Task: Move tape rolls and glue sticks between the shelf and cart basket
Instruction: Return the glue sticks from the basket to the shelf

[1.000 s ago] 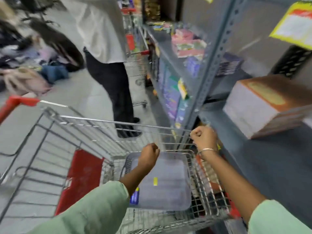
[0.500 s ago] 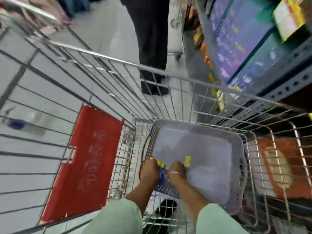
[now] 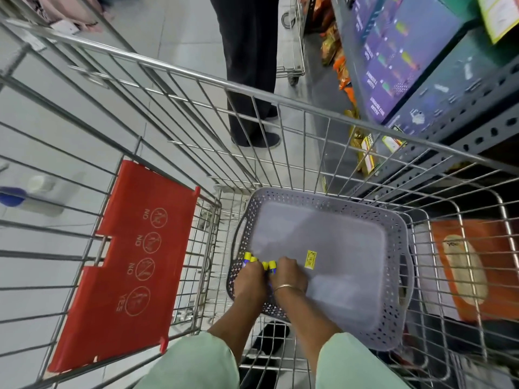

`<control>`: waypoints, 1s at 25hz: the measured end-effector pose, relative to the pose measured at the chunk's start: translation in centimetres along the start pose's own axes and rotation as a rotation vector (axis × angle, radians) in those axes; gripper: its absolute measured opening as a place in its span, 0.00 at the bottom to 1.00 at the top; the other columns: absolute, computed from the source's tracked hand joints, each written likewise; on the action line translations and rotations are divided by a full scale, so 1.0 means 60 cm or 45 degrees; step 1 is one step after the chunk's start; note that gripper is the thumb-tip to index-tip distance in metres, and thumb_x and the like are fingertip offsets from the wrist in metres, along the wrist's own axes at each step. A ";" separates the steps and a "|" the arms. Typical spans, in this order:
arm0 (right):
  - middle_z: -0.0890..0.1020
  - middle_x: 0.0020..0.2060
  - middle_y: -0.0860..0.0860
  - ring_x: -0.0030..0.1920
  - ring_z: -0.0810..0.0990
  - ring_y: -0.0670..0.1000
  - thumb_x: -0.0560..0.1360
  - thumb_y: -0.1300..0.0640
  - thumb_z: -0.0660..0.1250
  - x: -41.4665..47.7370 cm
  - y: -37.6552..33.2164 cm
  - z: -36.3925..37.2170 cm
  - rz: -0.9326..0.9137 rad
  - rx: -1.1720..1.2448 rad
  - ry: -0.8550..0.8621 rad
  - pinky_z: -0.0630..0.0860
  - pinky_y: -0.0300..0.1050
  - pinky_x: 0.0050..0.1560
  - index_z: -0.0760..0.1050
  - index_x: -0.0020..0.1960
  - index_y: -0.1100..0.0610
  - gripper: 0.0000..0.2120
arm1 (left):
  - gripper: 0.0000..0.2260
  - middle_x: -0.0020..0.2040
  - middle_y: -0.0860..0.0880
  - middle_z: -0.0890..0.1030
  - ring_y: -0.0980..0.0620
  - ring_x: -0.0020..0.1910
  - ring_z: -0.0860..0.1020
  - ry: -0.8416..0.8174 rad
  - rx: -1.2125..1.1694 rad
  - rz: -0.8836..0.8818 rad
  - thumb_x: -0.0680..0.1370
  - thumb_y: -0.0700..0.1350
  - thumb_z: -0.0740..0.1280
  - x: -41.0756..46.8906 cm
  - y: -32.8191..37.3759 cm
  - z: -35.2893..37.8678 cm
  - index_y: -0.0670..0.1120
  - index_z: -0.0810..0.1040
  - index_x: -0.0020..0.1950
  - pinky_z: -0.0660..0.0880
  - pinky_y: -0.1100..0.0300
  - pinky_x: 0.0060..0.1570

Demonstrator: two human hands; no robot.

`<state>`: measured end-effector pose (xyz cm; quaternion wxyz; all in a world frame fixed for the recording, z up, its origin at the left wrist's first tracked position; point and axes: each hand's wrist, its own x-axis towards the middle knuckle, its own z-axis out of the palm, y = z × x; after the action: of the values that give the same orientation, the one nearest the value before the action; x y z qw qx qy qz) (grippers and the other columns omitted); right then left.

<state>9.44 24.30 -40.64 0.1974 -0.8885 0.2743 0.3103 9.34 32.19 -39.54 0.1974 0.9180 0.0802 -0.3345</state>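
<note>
A grey perforated plastic basket sits inside the wire shopping cart. Both my hands are down at the basket's near left corner. My left hand and my right hand are pressed together around several blue glue sticks with yellow caps, whose caps poke out above my fingers. A small yellow sticker lies on the basket floor just right of my right hand. No tape rolls are visible.
The cart's red child-seat flap lies to the left. A person in dark trousers stands just beyond the cart. A grey metal shelf with purple boxes runs along the right. An orange pack shows through the cart's right side.
My view dropped from the shelf to the cart. My right hand came off the shelf edge and joined the left in the basket corner, where both now hold the glue sticks.
</note>
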 end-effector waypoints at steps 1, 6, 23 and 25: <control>0.83 0.55 0.58 0.57 0.82 0.59 0.75 0.59 0.64 0.001 0.005 -0.004 -0.009 -0.028 0.017 0.79 0.48 0.52 0.79 0.54 0.59 0.10 | 0.09 0.52 0.38 0.82 0.39 0.53 0.80 0.009 -0.014 0.012 0.78 0.44 0.62 -0.001 0.001 0.003 0.39 0.77 0.48 0.75 0.52 0.47; 0.82 0.55 0.61 0.57 0.80 0.62 0.75 0.57 0.65 -0.027 0.022 -0.094 -0.024 0.149 0.174 0.78 0.50 0.53 0.78 0.54 0.61 0.11 | 0.13 0.48 0.34 0.81 0.37 0.48 0.79 0.140 -0.089 0.126 0.77 0.46 0.65 -0.024 0.030 -0.038 0.34 0.77 0.46 0.74 0.49 0.43; 0.81 0.34 0.63 0.35 0.78 0.57 0.68 0.68 0.69 -0.605 0.479 -0.565 0.197 1.045 1.997 0.76 0.54 0.42 0.76 0.42 0.64 0.03 | 0.03 0.38 0.40 0.80 0.41 0.40 0.79 0.064 -0.658 1.964 0.69 0.36 0.71 -0.637 0.590 -0.101 0.40 0.79 0.39 0.73 0.53 0.44; 0.81 0.33 0.60 0.35 0.78 0.55 0.69 0.67 0.69 -0.695 0.566 -0.533 0.390 1.019 2.142 0.77 0.55 0.41 0.76 0.42 0.64 0.03 | 0.03 0.37 0.42 0.78 0.40 0.39 0.79 -0.255 -0.683 2.046 0.70 0.35 0.71 -0.736 0.603 -0.026 0.40 0.78 0.39 0.78 0.45 0.45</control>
<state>-24.51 -3.33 4.05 0.1821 -0.6412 0.5267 -0.5275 -13.37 -0.74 1.22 0.5918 0.5843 -0.5368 -0.1420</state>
